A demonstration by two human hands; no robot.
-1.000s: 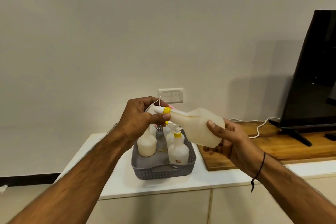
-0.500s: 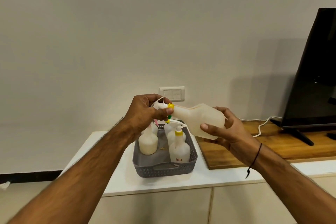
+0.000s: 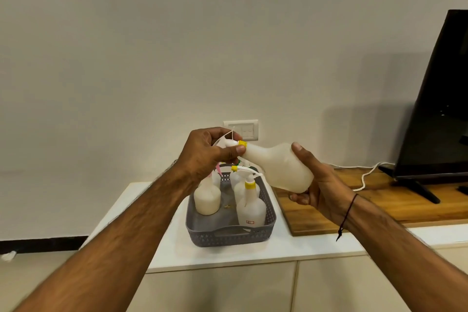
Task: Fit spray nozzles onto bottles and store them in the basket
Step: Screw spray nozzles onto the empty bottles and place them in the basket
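Bottles: one held above the basket point(image 3: 229, 237), at least 3 standing inside it; basket sits mid-counter point(image 3: 162, 256), bare room to its left, wooden board point(image 3: 395, 208) just right; left hand point(image 3: 206, 153) pinches yellow-collared nozzle point(image 3: 234, 144); right hand point(image 3: 320, 185) wraps held bottle point(image 3: 278, 164), tilted sideways.
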